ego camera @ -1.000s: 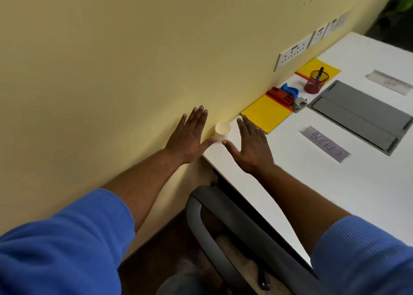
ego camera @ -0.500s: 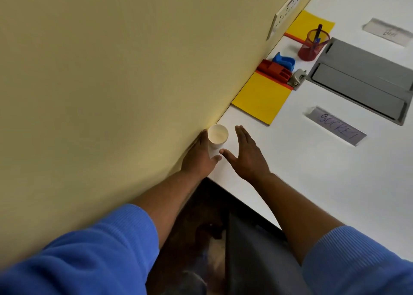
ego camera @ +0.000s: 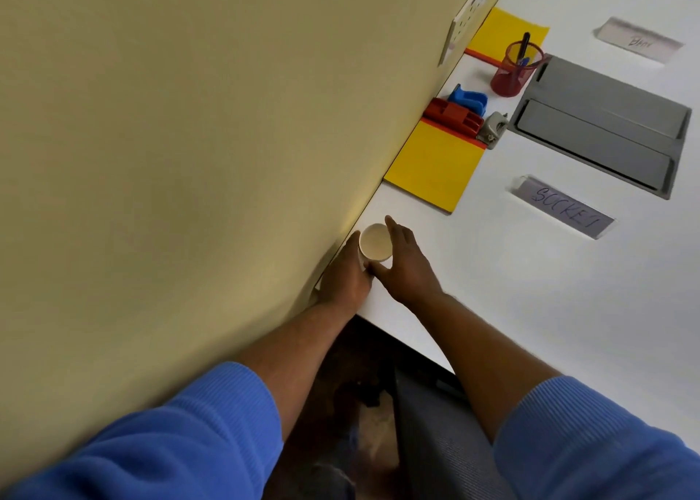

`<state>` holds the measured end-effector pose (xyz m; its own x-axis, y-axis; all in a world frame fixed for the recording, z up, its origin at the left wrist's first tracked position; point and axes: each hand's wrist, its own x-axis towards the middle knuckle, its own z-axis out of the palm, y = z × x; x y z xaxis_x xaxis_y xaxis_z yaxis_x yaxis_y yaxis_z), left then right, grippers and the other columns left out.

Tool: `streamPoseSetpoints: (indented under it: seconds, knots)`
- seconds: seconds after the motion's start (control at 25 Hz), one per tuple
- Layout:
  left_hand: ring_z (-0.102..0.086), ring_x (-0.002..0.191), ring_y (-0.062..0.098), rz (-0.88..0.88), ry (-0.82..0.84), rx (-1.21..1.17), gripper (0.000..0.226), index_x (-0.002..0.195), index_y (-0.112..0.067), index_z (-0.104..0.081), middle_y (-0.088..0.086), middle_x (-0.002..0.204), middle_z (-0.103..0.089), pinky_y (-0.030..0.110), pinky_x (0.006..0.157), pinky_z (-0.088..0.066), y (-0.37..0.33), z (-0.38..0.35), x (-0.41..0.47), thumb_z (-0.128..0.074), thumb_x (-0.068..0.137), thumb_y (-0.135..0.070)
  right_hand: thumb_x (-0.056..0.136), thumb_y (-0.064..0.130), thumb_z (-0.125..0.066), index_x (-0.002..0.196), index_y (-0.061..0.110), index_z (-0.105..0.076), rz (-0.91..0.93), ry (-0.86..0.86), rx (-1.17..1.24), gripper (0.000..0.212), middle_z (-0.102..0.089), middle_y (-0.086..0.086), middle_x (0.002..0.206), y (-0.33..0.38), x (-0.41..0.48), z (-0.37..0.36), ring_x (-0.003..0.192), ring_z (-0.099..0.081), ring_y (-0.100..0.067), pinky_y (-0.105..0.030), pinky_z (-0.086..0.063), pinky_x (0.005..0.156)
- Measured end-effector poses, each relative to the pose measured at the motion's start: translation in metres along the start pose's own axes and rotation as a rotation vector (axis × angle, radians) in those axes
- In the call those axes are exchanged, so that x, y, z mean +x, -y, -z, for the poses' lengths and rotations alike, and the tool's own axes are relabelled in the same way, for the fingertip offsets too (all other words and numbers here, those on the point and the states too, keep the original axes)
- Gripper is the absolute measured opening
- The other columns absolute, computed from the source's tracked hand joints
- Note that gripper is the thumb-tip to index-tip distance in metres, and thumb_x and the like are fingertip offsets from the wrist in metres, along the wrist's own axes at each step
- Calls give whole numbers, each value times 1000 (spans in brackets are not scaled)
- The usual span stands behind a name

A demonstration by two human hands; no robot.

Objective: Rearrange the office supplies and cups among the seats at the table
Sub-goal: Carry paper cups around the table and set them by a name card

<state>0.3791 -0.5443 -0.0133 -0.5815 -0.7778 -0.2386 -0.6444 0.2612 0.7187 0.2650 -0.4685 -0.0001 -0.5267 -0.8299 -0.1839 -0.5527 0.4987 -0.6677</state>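
Observation:
A small white paper cup point(ego camera: 374, 241) stands upright on the white table point(ego camera: 530, 291), close to the yellow wall. My left hand point(ego camera: 346, 272) wraps around its wall side and my right hand point(ego camera: 407, 264) cups its other side, thumb under the rim. Further along the wall lie a yellow notepad point(ego camera: 433, 166), a red stapler point(ego camera: 452, 115), a blue tape dispenser point(ego camera: 469, 98), a grey punch point(ego camera: 492, 128) and a red mesh pen holder point(ego camera: 513, 69) with pens.
A grey socket hatch point(ego camera: 602, 128) is set into the table. A label reading SOCKET point(ego camera: 564, 207) and a second label point(ego camera: 640, 43) lie flat. Another yellow pad point(ego camera: 507, 31) sits beyond the pen holder. A dark chair point(ego camera: 443, 435) stands below the table edge.
Both hands closed in from either side of the cup until they hold it. The camera tipped down and nearer to the table.

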Motion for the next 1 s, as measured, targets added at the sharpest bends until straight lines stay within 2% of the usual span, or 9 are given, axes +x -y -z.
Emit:
streamPoseSetpoints:
  seconds: [0.12, 0.28, 0.52, 0.64, 0.84, 1.0]
  knots:
    - [-56, 132, 23, -50, 22, 16, 67, 152, -19, -41, 1, 147, -56, 42, 105, -50, -11, 7, -8, -73, 93, -25, 86, 42, -78, 160, 21, -22, 4, -35, -25, 95, -40, -6, 154, 6, -10, 21, 134, -48, -27, -39, -48, 100]
    - [-56, 130, 24, -222, 2, 14, 73, 151, -14, -41, 4, 146, -55, 41, 100, -52, -46, 18, -28, -78, 89, -25, 85, 52, -72, 159, 23, -24, 6, -119, -45, 93, -43, -4, 151, 15, -38, 59, 128, -53, -25, -36, -50, 94]
    - [-57, 129, 25, -417, 6, 34, 83, 153, -16, -37, 3, 149, -54, 32, 94, -50, -112, 15, -61, -81, 85, -35, 86, 59, -67, 158, 29, -26, 35, -226, -40, 89, -50, -1, 146, 11, -90, 128, 120, -58, -22, -35, -52, 92]
    - [-58, 127, 24, -478, 1, 43, 85, 152, -17, -38, 3, 147, -55, 29, 92, -48, -149, 1, -82, -82, 83, -40, 86, 64, -64, 157, 31, -26, 57, -280, -59, 88, -52, 0, 144, -4, -121, 168, 115, -60, -18, -33, -53, 90]
    - [-64, 116, 24, -534, -51, -9, 78, 142, -21, -46, 3, 133, -65, 24, 82, -44, -211, -37, -135, -86, 78, -40, 87, 68, -60, 156, 31, -28, 117, -341, -87, 85, -53, -1, 146, -43, -186, 227, 117, -61, -19, -44, -56, 93]
    - [-65, 113, 21, -574, -52, -68, 74, 139, -25, -48, -1, 130, -67, 24, 81, -45, -270, -84, -195, -86, 77, -38, 82, 76, -54, 155, 29, -32, 143, -451, -93, 90, -56, -1, 144, -87, -252, 279, 121, -59, -19, -41, -54, 95]
